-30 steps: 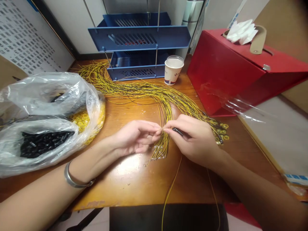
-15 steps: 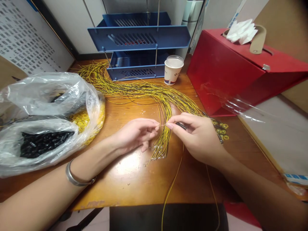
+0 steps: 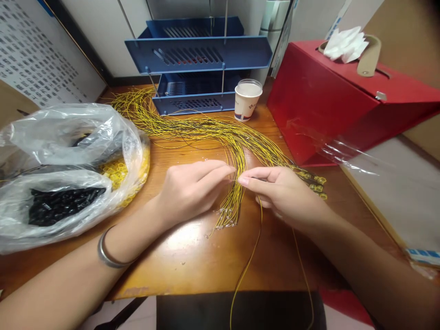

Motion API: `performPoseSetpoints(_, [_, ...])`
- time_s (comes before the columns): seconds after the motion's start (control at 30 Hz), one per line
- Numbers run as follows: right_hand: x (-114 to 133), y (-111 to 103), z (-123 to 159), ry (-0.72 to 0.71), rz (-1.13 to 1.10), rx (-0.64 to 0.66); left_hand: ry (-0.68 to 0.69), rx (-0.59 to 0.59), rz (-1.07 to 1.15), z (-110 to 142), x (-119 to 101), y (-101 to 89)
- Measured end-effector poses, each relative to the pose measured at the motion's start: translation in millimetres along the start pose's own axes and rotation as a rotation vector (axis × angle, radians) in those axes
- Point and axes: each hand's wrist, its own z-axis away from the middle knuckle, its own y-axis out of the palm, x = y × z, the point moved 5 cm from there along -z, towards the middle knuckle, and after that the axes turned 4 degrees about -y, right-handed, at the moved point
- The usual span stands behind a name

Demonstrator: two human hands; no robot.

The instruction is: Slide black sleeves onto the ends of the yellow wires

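Note:
Above the wooden table (image 3: 192,256), my left hand (image 3: 192,188) and my right hand (image 3: 282,192) meet fingertip to fingertip over a bundle of thin yellow wires (image 3: 213,130). Each hand is closed in a pinch. A single yellow wire (image 3: 245,268) runs from my right hand down over the table's front edge. The small black sleeve seen earlier in my right hand is now mostly hidden by its fingers. The wire ends (image 3: 227,215) lie just below my hands. What my left fingers pinch is too small to make out.
A clear plastic bag (image 3: 65,169) at the left holds black sleeves (image 3: 62,204) and yellow rings (image 3: 118,172). Behind stand a blue tray rack (image 3: 199,59), a paper cup (image 3: 248,98) and a red box (image 3: 343,96) with tissues. More yellow rings (image 3: 318,183) lie at the right.
My left hand has turned palm down and risen slightly. My right hand has rolled so that its fingers now cover the black sleeve. The hanging wire has shifted a little.

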Motion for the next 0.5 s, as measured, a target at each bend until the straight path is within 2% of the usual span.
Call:
performPoseSetpoints(0.1, [-2.3,1.2,0.0,0.024,-0.068,0.012,0.078,0.010,-0.039,1.7,-3.8,-0.8])
performPoseSetpoints(0.27, [-2.8,3.4,-0.4,0.058,-0.114,0.014,0.013,0.141,-0.110,4.5,1.0,5.4])
performPoseSetpoints(0.4, [-3.3,3.0,-0.9,0.047,-0.101,0.012,0.058,0.113,-0.135,4.6,-1.1,3.3])
performPoseSetpoints(0.5, [-3.8,2.0,-0.6,0.039,-0.078,0.010,0.035,0.130,-0.138,3.7,-0.2,3.6])
